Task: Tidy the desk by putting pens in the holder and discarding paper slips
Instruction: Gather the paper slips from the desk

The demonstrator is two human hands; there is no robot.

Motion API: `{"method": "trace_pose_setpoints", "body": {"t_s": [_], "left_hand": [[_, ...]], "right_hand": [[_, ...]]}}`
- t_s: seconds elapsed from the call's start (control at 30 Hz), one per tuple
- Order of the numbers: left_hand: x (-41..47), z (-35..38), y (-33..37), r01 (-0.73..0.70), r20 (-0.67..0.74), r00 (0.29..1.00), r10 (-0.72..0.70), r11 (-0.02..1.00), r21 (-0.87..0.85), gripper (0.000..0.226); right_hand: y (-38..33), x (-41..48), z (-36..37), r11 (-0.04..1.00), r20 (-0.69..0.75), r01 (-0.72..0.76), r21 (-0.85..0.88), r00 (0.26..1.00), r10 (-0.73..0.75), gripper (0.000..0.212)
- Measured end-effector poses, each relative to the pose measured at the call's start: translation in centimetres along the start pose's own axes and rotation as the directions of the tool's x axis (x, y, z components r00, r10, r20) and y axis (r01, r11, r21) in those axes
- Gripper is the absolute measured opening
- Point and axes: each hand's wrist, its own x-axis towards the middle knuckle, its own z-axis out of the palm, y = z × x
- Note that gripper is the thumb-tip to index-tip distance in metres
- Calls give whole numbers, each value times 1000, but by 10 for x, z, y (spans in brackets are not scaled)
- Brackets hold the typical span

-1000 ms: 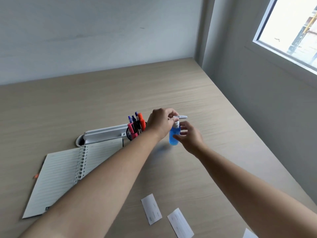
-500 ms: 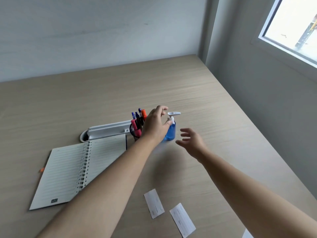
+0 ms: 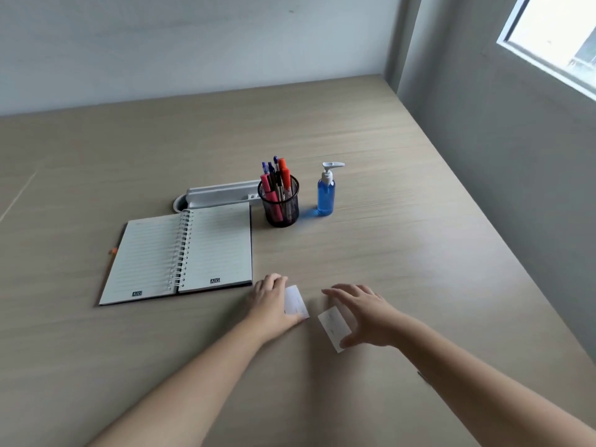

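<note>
Two white paper slips lie near the desk's front. My left hand (image 3: 272, 301) rests on the left slip (image 3: 296, 304), its fingers curled over the slip's left edge. My right hand (image 3: 364, 312) is spread over the right slip (image 3: 332, 324), thumb and fingers at its edges; whether it is lifted I cannot tell. A black mesh pen holder (image 3: 281, 204) stands at mid-desk with several pens and markers (image 3: 277, 175) upright in it.
A blue pump bottle (image 3: 326, 195) stands right of the holder. An open spiral notebook (image 3: 180, 253) lies to the left, with a grey cable tray (image 3: 219, 195) behind it. An orange pen tip (image 3: 113, 251) shows at the notebook's left edge. The wall is close on the right.
Both hands left the blue bottle, which now stands on the desk, and came back toward me onto the two paper slips. The view has tilted down.
</note>
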Motion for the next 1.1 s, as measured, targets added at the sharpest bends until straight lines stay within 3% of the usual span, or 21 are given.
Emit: {"method": "trace_pose_setpoints", "body": {"t_s": [0.13,0.33,0.43,0.5,0.57,0.63,0.7,0.73,0.8,0.9,1.1], "left_hand": [[-1,2,6,34,-11,999,-33,998,51,88],[2,2,9,76,-40,996,-75,997,15,76],[-2,3,9,84,-134,987,-91,995,-56,50],[-8,4,8,81,-219,969,-113,985,-152,24],[-12,4,7,105,-231,954,-189,936,-335,14],[-16,2,12,130,-132,962,-240,825,-549,12],[-22,-2,26,173,83,981,-173,612,-771,12],[-24,-3,34,209,184,978,-99,511,-834,15],[-27,-5,49,264,305,952,25,437,-860,16],[-29,-1,65,297,383,913,141,417,-859,7],[-27,9,93,148,255,960,117,560,-815,15]], "right_hand": [[-9,2,3,990,4,6,-141,1000,-6,96],[-16,3,5,984,-37,-17,-177,999,11,83],[-18,0,2,990,-64,-44,-132,997,36,71],[-19,-3,2,996,-136,-81,-38,988,75,43],[-15,-11,2,962,-233,-126,244,955,184,4],[-8,-20,5,813,-243,-125,568,919,311,22],[-3,-30,6,560,-165,-80,824,913,373,13],[-3,-36,5,444,-129,-60,894,915,383,7],[0,-42,5,327,-110,-33,945,905,412,7],[7,-50,4,337,-181,7,941,856,485,20],[14,-69,-7,462,-263,-8,887,813,519,10]]}}
